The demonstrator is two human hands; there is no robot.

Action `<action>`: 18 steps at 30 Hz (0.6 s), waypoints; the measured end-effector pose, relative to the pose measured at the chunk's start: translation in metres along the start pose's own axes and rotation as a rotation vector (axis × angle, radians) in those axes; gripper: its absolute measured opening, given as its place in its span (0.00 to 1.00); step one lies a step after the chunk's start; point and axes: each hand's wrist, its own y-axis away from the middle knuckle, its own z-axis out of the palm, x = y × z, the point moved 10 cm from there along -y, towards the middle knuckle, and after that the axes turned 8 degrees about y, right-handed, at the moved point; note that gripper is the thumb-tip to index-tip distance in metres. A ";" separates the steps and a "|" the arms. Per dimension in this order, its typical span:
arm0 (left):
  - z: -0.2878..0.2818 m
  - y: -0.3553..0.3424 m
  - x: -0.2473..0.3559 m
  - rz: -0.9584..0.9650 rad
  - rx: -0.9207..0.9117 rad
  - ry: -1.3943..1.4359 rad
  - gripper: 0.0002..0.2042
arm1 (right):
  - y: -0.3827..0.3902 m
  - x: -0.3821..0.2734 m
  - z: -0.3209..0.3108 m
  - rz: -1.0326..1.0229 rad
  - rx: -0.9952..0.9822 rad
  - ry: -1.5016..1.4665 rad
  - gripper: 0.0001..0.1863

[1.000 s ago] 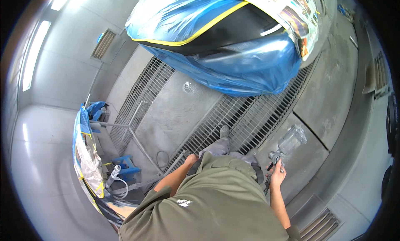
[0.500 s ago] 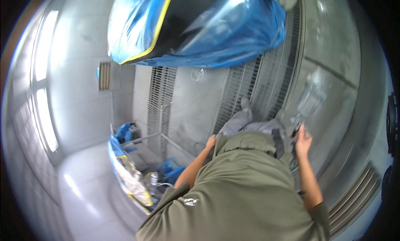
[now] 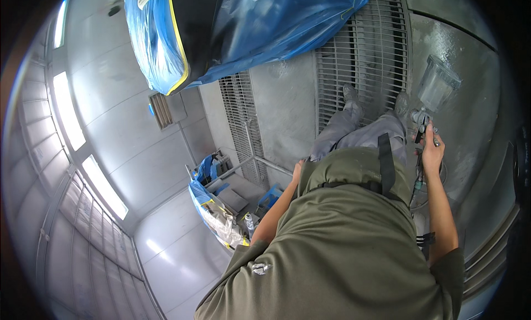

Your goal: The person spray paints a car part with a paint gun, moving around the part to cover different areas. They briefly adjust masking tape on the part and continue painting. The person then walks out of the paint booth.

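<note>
In my right hand point(image 3: 432, 146) is a paint spray gun point(image 3: 421, 118), its fingers wrapped round the handle. A clear cup point(image 3: 440, 83) with little or no visible content sits on the gun. From below the handle a hose with a green-tinted fitting point(image 3: 418, 184) hangs down beside my leg. My left hand point(image 3: 299, 169) rests low by my left hip, partly covered by my olive shirt; its fingers are mostly hidden. Beyond my feet is a large dark body part point(image 3: 194, 29), wrapped in blue masking film point(image 3: 271, 35) edged with yellow tape.
Floor grates point(image 3: 362, 54) run under and ahead of my feet. To my left stands a metal-framed cart point(image 3: 251, 154) near a grey panel point(image 3: 231, 198), blue film and a bottle point(image 3: 249, 223). A vent point(image 3: 161, 111) and bright lights point(image 3: 67, 110) line the left wall.
My view has turned and steadied, so the wrapped part sits further left and higher. Both my feet now show. The spray gun stays in my right hand.
</note>
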 end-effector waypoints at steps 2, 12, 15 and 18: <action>-0.001 0.007 0.012 0.086 -0.007 -0.137 0.19 | -0.003 0.005 0.001 0.033 -0.020 -0.024 0.28; -0.037 0.030 0.102 0.001 -0.053 -0.343 0.17 | -0.017 -0.001 -0.005 0.013 0.007 -0.031 0.29; -0.058 0.040 0.150 0.048 0.099 -0.269 0.16 | -0.020 0.000 -0.008 0.000 0.017 -0.045 0.29; -0.063 0.038 0.166 -0.085 -0.001 -0.278 0.17 | -0.021 0.004 -0.010 -0.001 0.034 -0.052 0.29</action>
